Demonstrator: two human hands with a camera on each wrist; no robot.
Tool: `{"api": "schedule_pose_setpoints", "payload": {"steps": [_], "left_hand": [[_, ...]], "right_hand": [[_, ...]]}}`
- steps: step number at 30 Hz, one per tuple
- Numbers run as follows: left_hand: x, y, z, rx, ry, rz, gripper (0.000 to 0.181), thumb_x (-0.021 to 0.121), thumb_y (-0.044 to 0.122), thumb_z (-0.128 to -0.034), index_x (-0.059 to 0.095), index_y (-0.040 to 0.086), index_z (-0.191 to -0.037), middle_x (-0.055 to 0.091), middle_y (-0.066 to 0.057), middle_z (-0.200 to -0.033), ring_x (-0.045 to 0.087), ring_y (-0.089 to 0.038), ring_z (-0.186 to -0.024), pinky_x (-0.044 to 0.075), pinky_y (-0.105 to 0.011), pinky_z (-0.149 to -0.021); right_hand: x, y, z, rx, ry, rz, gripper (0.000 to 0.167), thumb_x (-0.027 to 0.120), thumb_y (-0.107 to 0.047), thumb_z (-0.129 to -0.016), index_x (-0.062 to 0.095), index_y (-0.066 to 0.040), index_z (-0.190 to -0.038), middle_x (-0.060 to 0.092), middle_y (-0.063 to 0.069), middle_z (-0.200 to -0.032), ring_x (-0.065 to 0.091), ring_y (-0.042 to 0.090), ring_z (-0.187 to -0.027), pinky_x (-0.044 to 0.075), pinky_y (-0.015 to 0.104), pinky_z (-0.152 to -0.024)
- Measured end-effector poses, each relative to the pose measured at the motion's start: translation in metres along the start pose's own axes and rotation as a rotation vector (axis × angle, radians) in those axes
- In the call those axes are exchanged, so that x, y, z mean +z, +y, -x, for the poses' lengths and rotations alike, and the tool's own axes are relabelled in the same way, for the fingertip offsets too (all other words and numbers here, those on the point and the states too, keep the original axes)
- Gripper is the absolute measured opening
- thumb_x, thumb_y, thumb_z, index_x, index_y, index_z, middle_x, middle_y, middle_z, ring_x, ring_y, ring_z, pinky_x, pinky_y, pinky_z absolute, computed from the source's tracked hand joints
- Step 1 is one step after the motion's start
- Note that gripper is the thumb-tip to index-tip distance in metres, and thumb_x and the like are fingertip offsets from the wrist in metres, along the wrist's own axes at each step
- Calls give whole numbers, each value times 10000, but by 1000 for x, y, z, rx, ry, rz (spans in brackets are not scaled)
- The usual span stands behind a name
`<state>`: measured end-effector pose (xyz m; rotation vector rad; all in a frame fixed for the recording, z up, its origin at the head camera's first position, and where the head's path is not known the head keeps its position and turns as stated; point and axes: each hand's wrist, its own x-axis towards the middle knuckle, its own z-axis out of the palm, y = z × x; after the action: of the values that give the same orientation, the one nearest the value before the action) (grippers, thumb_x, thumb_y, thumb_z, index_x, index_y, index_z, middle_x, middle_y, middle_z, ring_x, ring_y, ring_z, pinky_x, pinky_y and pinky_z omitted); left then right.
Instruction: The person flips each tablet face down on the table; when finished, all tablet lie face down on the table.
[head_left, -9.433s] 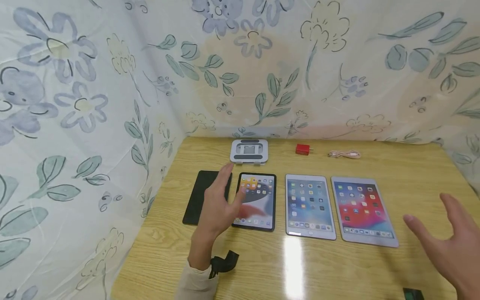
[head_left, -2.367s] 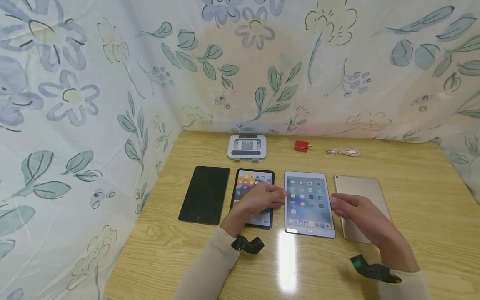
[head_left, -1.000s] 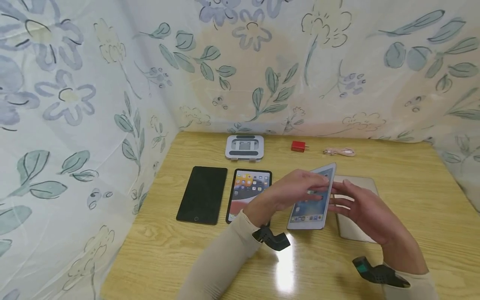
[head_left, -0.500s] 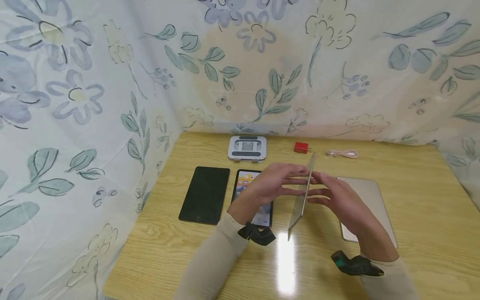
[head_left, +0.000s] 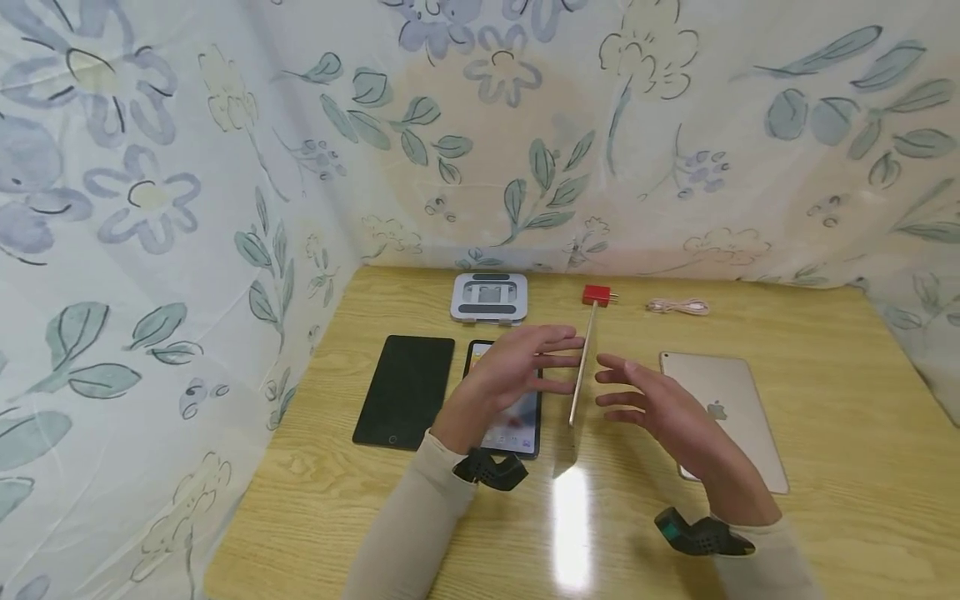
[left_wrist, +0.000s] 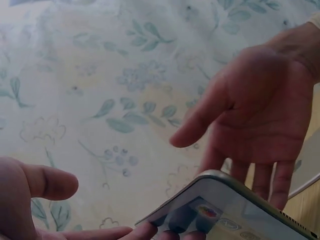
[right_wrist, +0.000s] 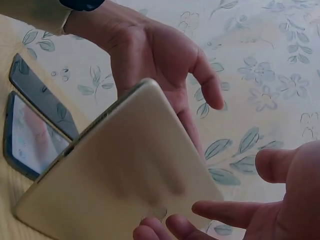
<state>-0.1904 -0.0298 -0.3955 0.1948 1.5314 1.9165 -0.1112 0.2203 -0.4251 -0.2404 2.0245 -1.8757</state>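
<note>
A tablet [head_left: 583, 367] stands on its edge between the two hands, seen nearly edge-on in the head view. Its gold back [right_wrist: 115, 145] faces the right hand, its lit screen [left_wrist: 240, 220] the left. My left hand [head_left: 517, 360] has straight fingers against the screen side, thumb free. Just off the back, the extended fingers of my right hand [head_left: 660, 404] hover; whether a fingertip touches cannot be told. Right of it lies a second gold tablet [head_left: 742, 400], face down. A lit black-rimmed tablet [head_left: 513, 437] is partly hidden under the left forearm.
A dark tablet [head_left: 405, 392] lies at the left. Along the back are a grey folding stand [head_left: 489, 297], a red charger plug [head_left: 596, 295] and a coiled pink cable [head_left: 677, 307]. Floral cloth [head_left: 525, 125] hangs behind the wooden table [head_left: 300, 517].
The rightmost tablet was turned face down earlier. The middle one has since been lifted and swung from lying screen-up onto its edge; the right hand's fingers have spread away from it.
</note>
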Motion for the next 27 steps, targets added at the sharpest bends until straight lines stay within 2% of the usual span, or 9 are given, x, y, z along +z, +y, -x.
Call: {"api": "schedule_pose_setpoints", "payload": {"steps": [5,7,13,16,20,22,27], "left_hand": [[-7,-1,4,-10,61,3,491,586,314,-1136,549,58,-1553,620,-154,-1573,624,-370,-1419,626,-569,-1066],[-10,-2,6,-15,88,2,485,588,310,-1129,549,58,-1543,611,-148,-1569,626,-355,-1391,639,-557,-1038],[-19,-11,5,-21,128,6,327,605,279,-1096,647,14,-1282,609,-156,-1478,635,-341,-1249,667,-439,-838],[-20,-18,2,-38,131,0,356,594,277,-1104,677,-4,-1306,617,-148,-1444,637,-332,-1232,660,-417,-810],[-19,-28,-2,-55,137,-34,426,544,280,-1129,663,-29,-1398,615,-155,-1442,643,-302,-1204,648,-424,-829],[-18,-34,-4,-57,137,-49,443,524,283,-1136,650,-52,-1397,606,-176,-1463,640,-306,-1199,640,-446,-860],[-16,-46,-11,-82,158,-32,440,526,267,-1119,609,-51,-1413,558,-200,-1521,618,-341,-1260,610,-564,-1008]], "right_hand": [[-7,15,5,73,31,55,766,296,-541,-1197,288,36,-1699,386,326,-1683,543,500,-1457,575,290,-1120],[-10,23,8,115,50,70,769,293,-539,-1198,291,48,-1694,416,316,-1679,524,501,-1487,555,320,-1161],[-16,39,12,193,80,74,791,317,-552,-1192,299,68,-1682,437,299,-1686,481,473,-1539,531,395,-1211],[-17,42,14,187,84,54,808,326,-562,-1188,289,79,-1680,408,313,-1697,459,487,-1549,541,357,-1195],[-18,42,15,182,90,43,828,331,-571,-1184,279,93,-1677,380,336,-1702,444,503,-1553,551,307,-1171],[-18,41,15,186,94,49,845,338,-582,-1179,280,101,-1674,373,342,-1703,438,504,-1557,548,310,-1175],[-20,41,17,190,113,64,833,354,-565,-1182,309,118,-1657,387,343,-1695,439,496,-1558,545,342,-1184]]}}
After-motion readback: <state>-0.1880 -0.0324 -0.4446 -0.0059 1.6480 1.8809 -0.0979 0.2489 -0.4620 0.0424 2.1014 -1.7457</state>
